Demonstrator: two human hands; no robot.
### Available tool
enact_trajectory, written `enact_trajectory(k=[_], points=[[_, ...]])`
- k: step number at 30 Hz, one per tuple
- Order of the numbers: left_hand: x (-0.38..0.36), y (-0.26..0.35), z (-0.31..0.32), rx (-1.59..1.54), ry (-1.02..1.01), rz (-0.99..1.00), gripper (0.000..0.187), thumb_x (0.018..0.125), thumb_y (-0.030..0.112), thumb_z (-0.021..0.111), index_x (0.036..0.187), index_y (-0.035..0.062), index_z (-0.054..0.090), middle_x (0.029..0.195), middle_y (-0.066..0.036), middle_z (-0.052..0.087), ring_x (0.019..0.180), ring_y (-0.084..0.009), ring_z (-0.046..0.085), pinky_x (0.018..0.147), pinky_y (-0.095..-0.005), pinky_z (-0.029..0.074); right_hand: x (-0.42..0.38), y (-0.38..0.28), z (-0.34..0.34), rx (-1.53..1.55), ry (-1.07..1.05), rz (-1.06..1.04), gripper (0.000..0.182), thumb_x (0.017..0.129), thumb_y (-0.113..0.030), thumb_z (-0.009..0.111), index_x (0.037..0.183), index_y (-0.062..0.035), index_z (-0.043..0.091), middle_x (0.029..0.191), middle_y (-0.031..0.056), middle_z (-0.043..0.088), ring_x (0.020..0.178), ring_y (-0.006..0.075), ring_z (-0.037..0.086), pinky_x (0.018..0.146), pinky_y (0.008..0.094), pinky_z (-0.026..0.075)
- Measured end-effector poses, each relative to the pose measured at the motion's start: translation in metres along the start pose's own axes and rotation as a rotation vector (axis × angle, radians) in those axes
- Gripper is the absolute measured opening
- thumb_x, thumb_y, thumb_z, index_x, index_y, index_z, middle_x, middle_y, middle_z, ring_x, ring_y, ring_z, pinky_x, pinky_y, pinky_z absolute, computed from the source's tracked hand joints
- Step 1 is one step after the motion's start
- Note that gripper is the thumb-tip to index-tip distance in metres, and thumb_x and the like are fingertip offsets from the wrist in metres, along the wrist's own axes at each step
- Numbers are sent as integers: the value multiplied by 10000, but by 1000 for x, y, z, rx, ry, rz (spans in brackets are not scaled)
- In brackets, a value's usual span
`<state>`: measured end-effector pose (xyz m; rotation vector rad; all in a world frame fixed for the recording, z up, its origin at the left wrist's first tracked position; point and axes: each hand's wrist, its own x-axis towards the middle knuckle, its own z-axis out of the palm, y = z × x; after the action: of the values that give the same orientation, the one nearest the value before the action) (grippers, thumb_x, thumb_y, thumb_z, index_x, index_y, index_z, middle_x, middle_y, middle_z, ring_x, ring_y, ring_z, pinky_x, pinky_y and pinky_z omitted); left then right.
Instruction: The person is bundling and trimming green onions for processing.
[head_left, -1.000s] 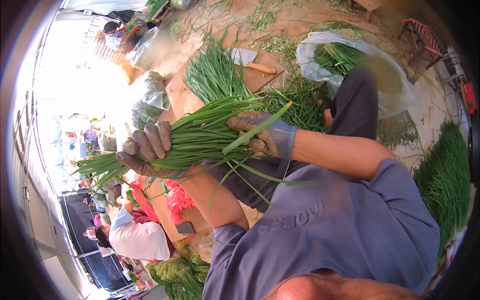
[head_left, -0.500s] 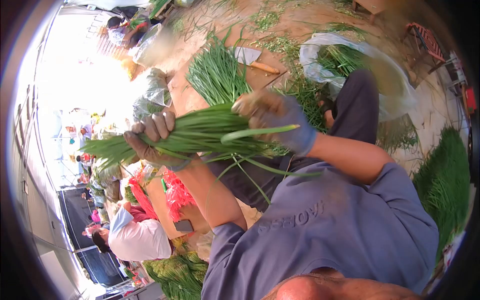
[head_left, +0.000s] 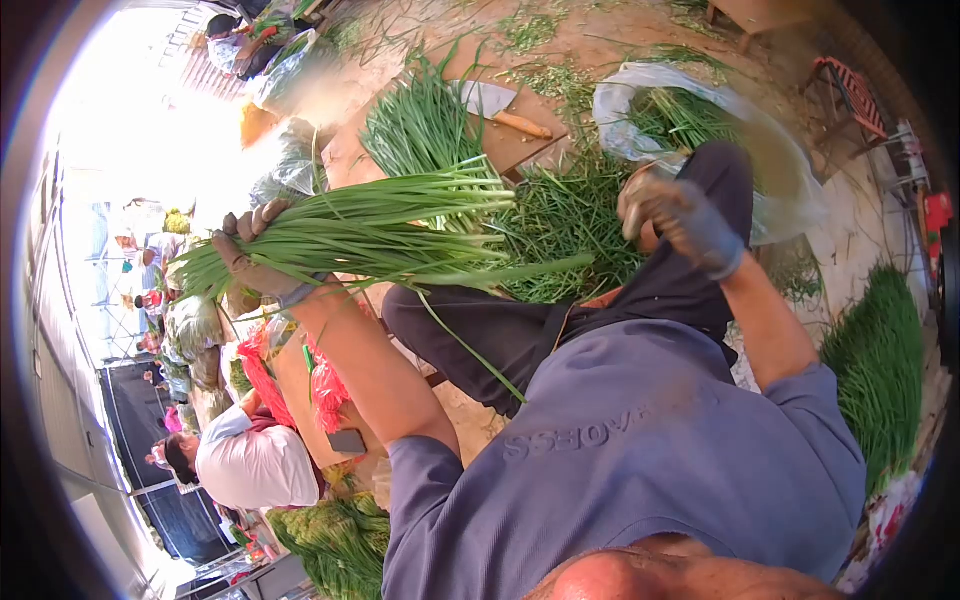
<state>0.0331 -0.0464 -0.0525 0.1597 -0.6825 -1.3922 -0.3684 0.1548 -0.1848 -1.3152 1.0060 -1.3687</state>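
My left hand [head_left: 258,250], in a dirty glove, is wrapped round a bunch of garlic chives [head_left: 400,230] near its leafy end. The pale cut stems point right, and one long loose blade hangs below the bunch. Apart from the bunch, my gloved right hand [head_left: 685,218] is over my bent knee with its fingers curled. What those fingers hold, if anything, is hidden. Beyond the bunch, more chives [head_left: 420,125] lie on a board beside a cleaver [head_left: 485,100] with a wooden handle. Loose green trimmings [head_left: 570,230] are heaped between my legs.
A plastic bag [head_left: 615,110] of greens stands beyond my right knee. Many chives [head_left: 880,365] lie at the far right, near a striped stool [head_left: 850,95]. At left, a person in a white top [head_left: 258,465] sits beside red ties [head_left: 328,390] on a table.
My right hand has left the chive bunch and moved right, towards my knee. My left hand still grips the bunch, now slightly farther left and higher, with its stem ends exposed.
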Motion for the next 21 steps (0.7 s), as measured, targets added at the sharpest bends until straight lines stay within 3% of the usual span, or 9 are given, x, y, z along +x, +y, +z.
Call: enact_trajectory(k=[2,4,10,13,14,16,19,20,21], points=[[3,0,1,56,65,24,266,971,331,501,854,109,589,591,48,427,590,-120,440,663,-334,443,-8,19,21,-27,-55,99,328,981,-340,569,1031,-27,651,928,58,644,708,93,602,624,227,475],[5,-2,5,125,155,66,261,968,327,488,872,104,583,593,37,438,591,-134,448,651,-347,449,-6,71,42,364,-42,285,362,971,-363,583,1105,-30,632,979,66,649,666,89,609,567,223,468],[11,-12,1,191,217,45,259,963,338,469,924,93,545,603,1,476,581,-173,504,625,-378,483,34,47,84,354,8,428,367,977,-315,582,1197,-23,553,927,61,651,531,24,530,366,172,347],[27,0,-27,25,105,-124,279,962,349,455,927,85,537,608,-13,495,568,-183,519,594,-383,495,38,42,94,627,7,329,366,982,-300,575,1211,-18,537,903,53,632,516,22,503,379,173,328],[36,7,-37,44,117,-156,270,944,354,460,874,103,529,620,-9,505,590,-189,522,594,-391,483,36,55,97,576,121,149,368,983,-285,575,1235,-22,520,888,44,616,526,24,471,428,174,339],[53,19,-54,83,154,-210,268,907,364,471,769,139,514,644,-2,526,635,-201,527,595,-407,458,28,40,92,567,222,154,330,978,-236,574,1230,-28,523,866,12,587,636,26,479,485,171,354],[37,-8,-10,441,273,112,254,909,355,479,811,125,523,656,-11,530,642,-218,542,598,-439,454,15,0,96,338,235,117,284,965,-219,595,1158,-12,584,879,8,594,715,60,503,618,199,422],[56,9,-38,95,-21,-117,243,911,348,487,861,113,526,669,-47,531,629,-238,542,597,-462,455,12,-8,98,249,192,93,279,962,-222,599,1141,-8,598,890,22,609,727,77,521,643,219,443],[44,6,-16,117,1,-115,229,909,332,496,862,110,523,669,-57,529,621,-241,541,599,-462,456,11,-13,99,160,150,64,276,959,-225,603,1123,-4,611,902,37,624,739,93,539,669,238,463]])
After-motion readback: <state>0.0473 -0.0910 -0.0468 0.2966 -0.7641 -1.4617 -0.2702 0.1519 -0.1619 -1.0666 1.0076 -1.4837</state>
